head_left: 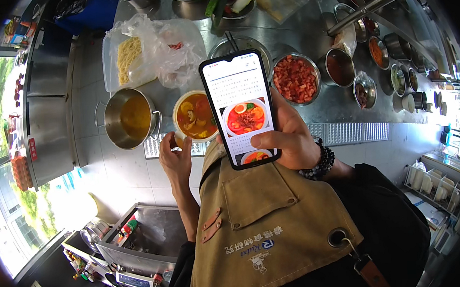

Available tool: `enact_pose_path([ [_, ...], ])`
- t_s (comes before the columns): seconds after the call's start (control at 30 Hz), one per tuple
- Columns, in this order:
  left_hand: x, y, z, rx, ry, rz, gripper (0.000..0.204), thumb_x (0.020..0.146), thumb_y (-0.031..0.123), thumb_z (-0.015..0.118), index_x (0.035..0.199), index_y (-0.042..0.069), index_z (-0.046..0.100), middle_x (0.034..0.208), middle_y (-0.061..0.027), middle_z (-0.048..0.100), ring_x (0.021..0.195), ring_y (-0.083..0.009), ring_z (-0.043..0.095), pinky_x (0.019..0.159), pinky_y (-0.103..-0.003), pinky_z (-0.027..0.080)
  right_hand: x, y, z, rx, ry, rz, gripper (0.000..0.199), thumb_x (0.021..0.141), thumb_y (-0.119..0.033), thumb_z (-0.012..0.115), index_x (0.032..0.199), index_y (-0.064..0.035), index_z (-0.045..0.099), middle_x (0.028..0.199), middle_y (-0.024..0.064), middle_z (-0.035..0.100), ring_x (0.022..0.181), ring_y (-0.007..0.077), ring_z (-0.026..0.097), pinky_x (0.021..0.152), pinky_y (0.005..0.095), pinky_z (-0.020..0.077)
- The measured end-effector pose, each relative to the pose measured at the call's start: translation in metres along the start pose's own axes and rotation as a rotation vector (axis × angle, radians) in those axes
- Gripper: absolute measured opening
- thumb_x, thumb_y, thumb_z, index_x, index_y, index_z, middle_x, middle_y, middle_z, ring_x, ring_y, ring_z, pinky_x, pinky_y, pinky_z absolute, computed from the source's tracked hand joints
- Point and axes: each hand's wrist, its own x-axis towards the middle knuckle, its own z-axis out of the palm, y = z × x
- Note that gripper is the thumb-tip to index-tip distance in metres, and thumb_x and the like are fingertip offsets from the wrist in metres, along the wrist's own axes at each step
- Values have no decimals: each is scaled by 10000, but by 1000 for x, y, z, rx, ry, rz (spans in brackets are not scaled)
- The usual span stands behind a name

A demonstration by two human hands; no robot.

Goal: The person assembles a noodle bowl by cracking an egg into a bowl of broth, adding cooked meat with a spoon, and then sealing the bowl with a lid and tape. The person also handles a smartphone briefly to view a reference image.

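Note:
My right hand [291,141] holds a black-edged smartphone [236,81] upright in front of me, its thumb over the lower screen. The screen shows lines of text and pictures of a red soup in a white bowl. My left hand [177,162] is at the near left rim of a white bowl [176,107], with thumb and forefinger apart. A small orange patch shows between them; I cannot make out what it is. In the bowl is an orange broth [197,113] with tomato and yellow pieces. Left of it stands a two-handled steel pot [112,123] of yellow broth.
Behind the bowl, a clear plastic tub [110,61] holds noodles and a plastic bag [171,66]. A bowl of diced tomato [294,79] stands right of the phone, partly covering another pan [215,51]. Several ingredient bowls line the right, under a metal rail [374,6].

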Motion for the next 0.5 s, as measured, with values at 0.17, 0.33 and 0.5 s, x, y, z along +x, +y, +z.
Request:
enact_pose_path([
  [0.17,5,0,1,-51,-8,-18,419,797,138,793,1149,-4,616,997,-125,655,836,-215,646,636,-299,539,3,-1,-1,0,2,-10,873,723,13,602,1502,2,206,1382,203,498,1203,314,588,1005,445,504],
  [0.33,10,-1,2,-12,-14,-12,425,783,122,794,1151,6,616,1003,-117,656,855,-218,650,631,-291,538,8,-2,0,13,37,0,864,712,15,583,1497,7,222,1386,202,496,1234,309,565,1029,443,485],
  [0.5,16,-9,0,11,-10,-9,426,770,125,799,1138,7,621,987,-113,664,860,-219,650,627,-306,530,14,-5,1,54,53,13,817,734,-22,562,1488,12,248,1368,209,509,1221,317,571,1025,438,488],
])
